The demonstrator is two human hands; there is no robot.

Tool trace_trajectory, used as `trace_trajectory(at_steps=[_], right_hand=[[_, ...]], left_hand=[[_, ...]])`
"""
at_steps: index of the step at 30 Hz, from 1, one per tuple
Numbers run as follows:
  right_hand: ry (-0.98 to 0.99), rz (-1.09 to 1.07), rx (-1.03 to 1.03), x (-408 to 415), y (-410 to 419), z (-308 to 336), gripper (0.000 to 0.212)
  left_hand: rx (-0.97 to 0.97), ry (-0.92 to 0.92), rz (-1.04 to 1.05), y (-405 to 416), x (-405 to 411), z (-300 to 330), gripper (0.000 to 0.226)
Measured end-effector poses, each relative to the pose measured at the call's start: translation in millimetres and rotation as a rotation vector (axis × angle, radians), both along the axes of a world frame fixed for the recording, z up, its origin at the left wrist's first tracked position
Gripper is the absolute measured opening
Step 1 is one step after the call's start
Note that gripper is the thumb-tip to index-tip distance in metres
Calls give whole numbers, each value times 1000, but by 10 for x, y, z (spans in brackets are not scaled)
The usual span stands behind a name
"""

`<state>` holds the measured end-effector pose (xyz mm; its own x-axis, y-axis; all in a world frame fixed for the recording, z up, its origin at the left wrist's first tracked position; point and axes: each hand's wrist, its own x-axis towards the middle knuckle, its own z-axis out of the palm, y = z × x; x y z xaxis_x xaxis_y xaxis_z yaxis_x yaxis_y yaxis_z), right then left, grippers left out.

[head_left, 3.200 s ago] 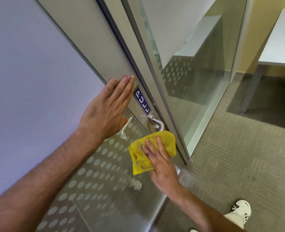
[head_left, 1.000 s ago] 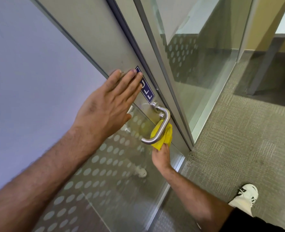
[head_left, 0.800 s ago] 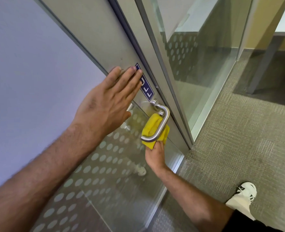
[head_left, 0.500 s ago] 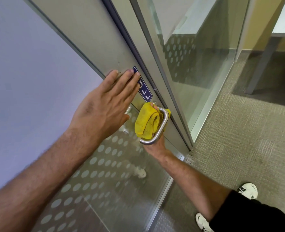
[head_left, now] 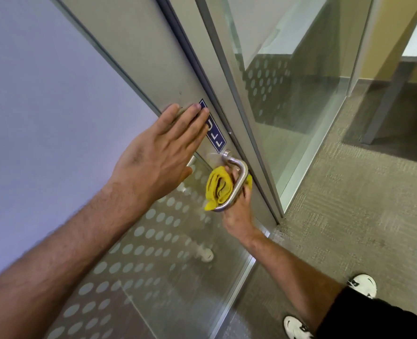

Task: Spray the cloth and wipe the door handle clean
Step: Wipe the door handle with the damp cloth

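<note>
Left hand [head_left: 159,159] flat, fingers spread, on the grey metal door stile [head_left: 139,57] probably to steady it; right hand [head_left: 236,211] gripping bunched yellow cloth [head_left: 217,188] behind the curved steel door handle [head_left: 238,182], rubbing its inner side.

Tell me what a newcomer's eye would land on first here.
The bright yellow cloth stands out at centre, bunched behind the metal door handle and gripped by the right hand. Up and to the left, the left hand lies flat on the door frame, its fingertips covering part of the blue PULL sign.
</note>
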<state>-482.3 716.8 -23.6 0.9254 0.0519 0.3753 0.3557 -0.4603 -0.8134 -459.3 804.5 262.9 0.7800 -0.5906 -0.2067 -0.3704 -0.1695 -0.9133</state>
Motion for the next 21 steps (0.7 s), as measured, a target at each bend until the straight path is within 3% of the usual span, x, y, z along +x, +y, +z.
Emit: trace_trajectory(at_steps=[2,4,7,9,11,13,16,19,21], right_hand=[[69,-14,-123,-83,-92,-172,67],[246,-75,-22,-176,-227,-317,37],[388,-277,431,-165,-348,-61,19],[324,-390,747,-86,-440,321,10],[236,-438,875,23,-488,725,13],[148,-416,816,107,-427,1077,17],[78,-178,610,81,-115,1364,21],[-28,-155,413,-140,151,1335,25],[-73,-118,326,-264,136,1187,17]], left_hand=[[-4,-8,8,0,-7,4,90],[-4,0,24,-18,-3,13,89],[-22,12,23,-18,8,14,89],[-30,11,34,-8,8,11,90],[-34,21,48,-15,3,16,91],[-54,31,46,-30,2,19,93],[-69,42,20,-25,2,19,90],[-76,56,6,-6,0,5,73],[-73,51,18,-9,4,4,72]])
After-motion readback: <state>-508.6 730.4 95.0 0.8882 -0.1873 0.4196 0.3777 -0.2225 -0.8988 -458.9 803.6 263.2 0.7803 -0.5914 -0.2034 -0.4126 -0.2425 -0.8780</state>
